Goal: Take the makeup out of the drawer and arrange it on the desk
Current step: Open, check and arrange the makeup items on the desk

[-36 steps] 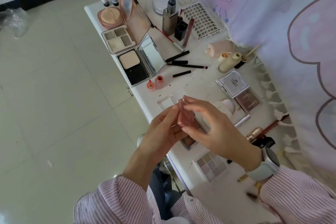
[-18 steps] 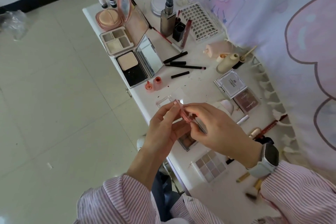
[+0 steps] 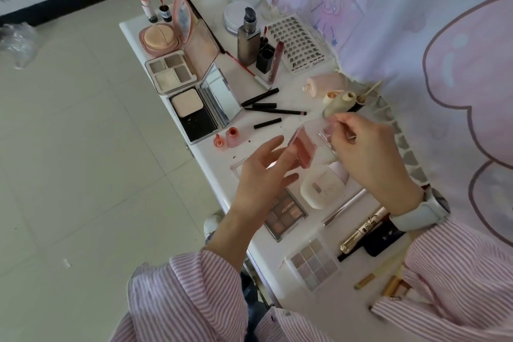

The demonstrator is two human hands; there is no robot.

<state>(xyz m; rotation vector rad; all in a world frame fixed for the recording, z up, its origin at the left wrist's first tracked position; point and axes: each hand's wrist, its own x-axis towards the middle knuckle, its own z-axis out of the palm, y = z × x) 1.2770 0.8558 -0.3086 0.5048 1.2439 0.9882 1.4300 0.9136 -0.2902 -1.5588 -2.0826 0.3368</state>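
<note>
A small pink blush compact with a clear lid hangs tilted and open just above the white desk. My right hand pinches its clear lid at the top. Spread out with straight fingers, my left hand sits just left of the compact, one fingertip at its edge. Makeup covers the desk: an open powder compact with a mirror, a four-pan palette, a brown eyeshadow palette and a pale shimmer palette. No drawer is in view.
A round white compact lies right under my hands. Black pencils, a pump bottle and a lash tray fill the far end. A mascara tube lies near my right wrist. A cloth hangs along the desk's right side.
Both hands held the shut compact together over the desk. Now the compact is open and further right, my right hand holds it alone, and my left hand has let go and spread.
</note>
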